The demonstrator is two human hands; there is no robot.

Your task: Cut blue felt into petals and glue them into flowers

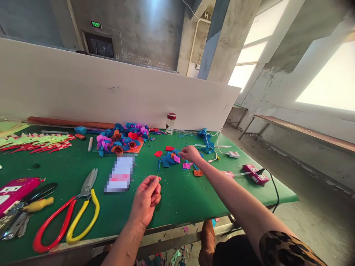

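Observation:
My left hand [146, 197] is closed in a pinch above the near part of the table. Between its thumb and forefinger stands a thin wire stem [158, 170] with a small blue paper-wrapped tip. My right hand [190, 153] reaches over the loose pile of cut crepe paper pieces [168, 159], which are mostly blue. Its fingertips are drawn together at the pile's right side, and whatever they pinch is too small to make out. Red paper squares [158, 153], a pink piece [186, 166] and an orange piece [198, 173] lie around the pile.
Finished paper flowers [122, 138] are heaped at the back. Large scissors [83, 199] with red and yellow handles lie at front left, near a blurred phone [119, 173]. A red-lidded jar [171, 123] stands by the white board [119, 92]. A power strip [255, 174] and cables sit right.

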